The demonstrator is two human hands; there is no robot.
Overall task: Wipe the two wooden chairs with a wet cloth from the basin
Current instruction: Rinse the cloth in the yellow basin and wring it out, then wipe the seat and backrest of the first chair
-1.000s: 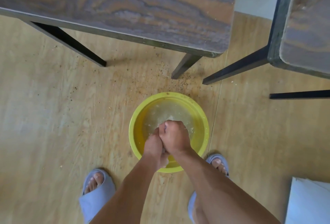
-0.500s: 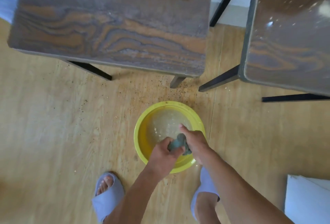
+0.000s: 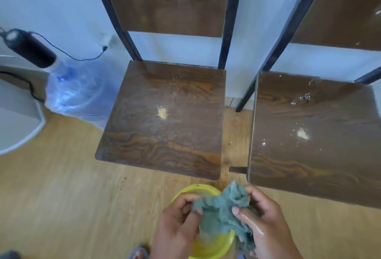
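Observation:
Two dark wooden chairs with black metal frames stand side by side against the wall: the left chair (image 3: 165,118) and the right chair (image 3: 313,135). Each seat carries a small pale heap of crumbs and scattered specks. Below them on the floor sits the yellow basin (image 3: 198,188), mostly covered by my hands. My left hand (image 3: 177,223) and my right hand (image 3: 266,223) both grip a wet grey-green cloth (image 3: 222,209), held spread above the basin.
A large clear water bottle (image 3: 74,91) with a black pump on top stands left of the left chair, a black cable trailing to the wall. A white object (image 3: 18,120) fills the far left. A slipper toe (image 3: 138,253) shows at the bottom edge. Floor is light wood.
My hands lifted the cloth out of the basin water and pulled it apart. My view rose from the basin and chair undersides to both chair seats and backs.

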